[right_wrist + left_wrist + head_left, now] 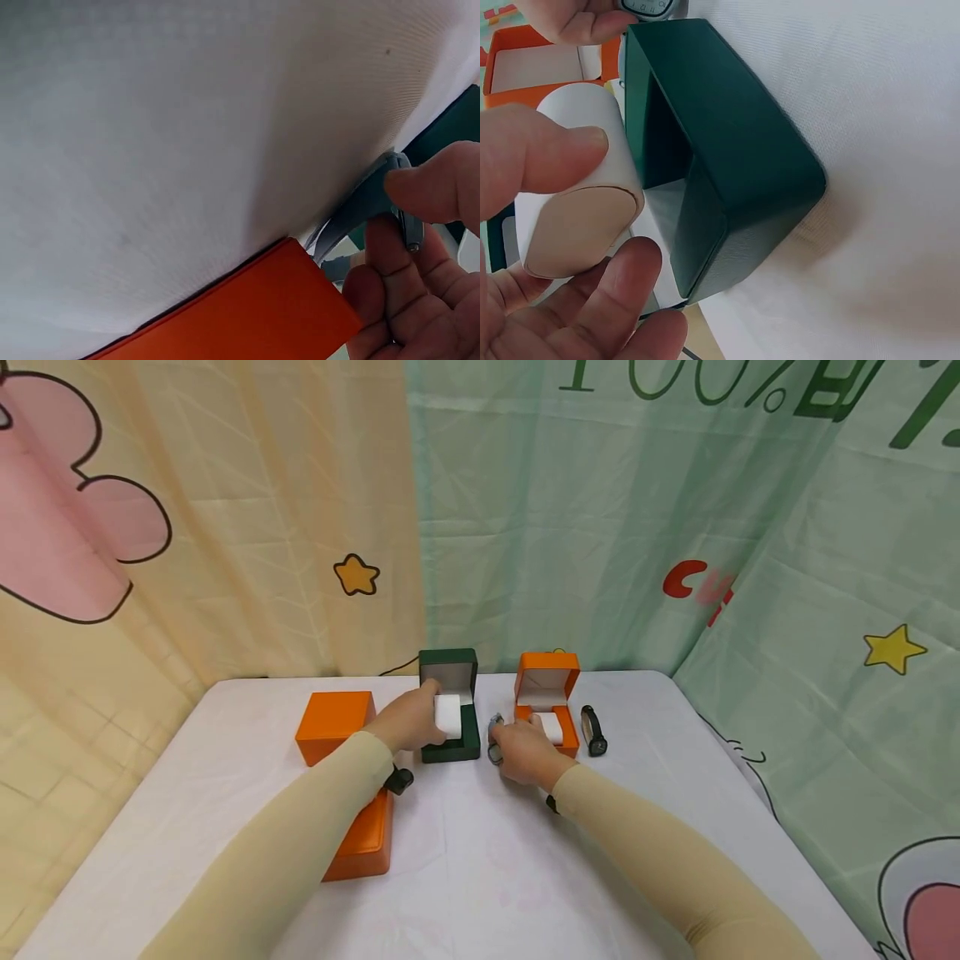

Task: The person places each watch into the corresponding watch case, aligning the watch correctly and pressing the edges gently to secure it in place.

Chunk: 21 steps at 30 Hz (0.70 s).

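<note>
My left hand [411, 722] pinches a white watch cushion [447, 715] just over the open dark green box [450, 703]. In the left wrist view the cushion [581, 187] sits between thumb and fingers beside the green box [720, 150]. My right hand [525, 752] grips a grey watch [495, 737] by its strap on the table between the green box and an open orange box [546, 697]. The right wrist view shows fingers curled round the grey watch strap [367, 206] next to the orange box [262, 311].
A closed orange box [333, 727] stands left of the green one, and another orange piece [363, 843] lies under my left forearm. A black watch [594, 730] lies right of the open orange box. A white cloth covers the table [480, 860]; curtains hang behind.
</note>
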Tool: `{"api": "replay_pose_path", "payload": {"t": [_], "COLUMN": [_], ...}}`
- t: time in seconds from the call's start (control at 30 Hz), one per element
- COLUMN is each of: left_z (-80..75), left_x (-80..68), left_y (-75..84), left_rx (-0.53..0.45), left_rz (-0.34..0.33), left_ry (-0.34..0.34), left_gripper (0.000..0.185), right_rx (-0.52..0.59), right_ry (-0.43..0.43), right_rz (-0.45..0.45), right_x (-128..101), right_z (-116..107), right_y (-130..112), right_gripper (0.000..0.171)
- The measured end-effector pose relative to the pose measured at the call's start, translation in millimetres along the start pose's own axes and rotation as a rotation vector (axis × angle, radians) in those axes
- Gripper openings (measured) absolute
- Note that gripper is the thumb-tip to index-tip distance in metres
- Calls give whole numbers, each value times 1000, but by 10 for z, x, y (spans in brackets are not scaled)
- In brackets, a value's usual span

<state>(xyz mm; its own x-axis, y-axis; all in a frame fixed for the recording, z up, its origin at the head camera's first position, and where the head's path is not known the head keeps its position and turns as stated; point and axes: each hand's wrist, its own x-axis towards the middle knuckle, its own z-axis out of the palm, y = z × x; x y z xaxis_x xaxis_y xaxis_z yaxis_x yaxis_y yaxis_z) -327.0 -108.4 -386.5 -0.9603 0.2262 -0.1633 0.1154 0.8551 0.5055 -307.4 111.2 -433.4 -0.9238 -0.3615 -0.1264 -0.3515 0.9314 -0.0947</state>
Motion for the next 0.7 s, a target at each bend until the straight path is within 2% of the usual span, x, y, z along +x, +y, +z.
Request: {"api": "replay_pose_path", "payload": {"t": [0.2, 0.5, 0.7], "left_z": [-48, -133, -137], "left_x": [-56, -191, -293], "left_y": [-11, -43, -2], "left_rx": [-36, -42, -50], "left_rz": [10, 26, 65], "left_ry": [6, 24, 30], "left_gripper": [74, 73, 75], "right_rx": [79, 243, 418], "right_ry": [65, 139, 160], "right_rz": [-22, -19, -27], "right_x": [-34, -148, -211], "right_z": [-42, -281, -431], "right_y": [32, 30, -6], "right_gripper": [35, 35, 37]}}
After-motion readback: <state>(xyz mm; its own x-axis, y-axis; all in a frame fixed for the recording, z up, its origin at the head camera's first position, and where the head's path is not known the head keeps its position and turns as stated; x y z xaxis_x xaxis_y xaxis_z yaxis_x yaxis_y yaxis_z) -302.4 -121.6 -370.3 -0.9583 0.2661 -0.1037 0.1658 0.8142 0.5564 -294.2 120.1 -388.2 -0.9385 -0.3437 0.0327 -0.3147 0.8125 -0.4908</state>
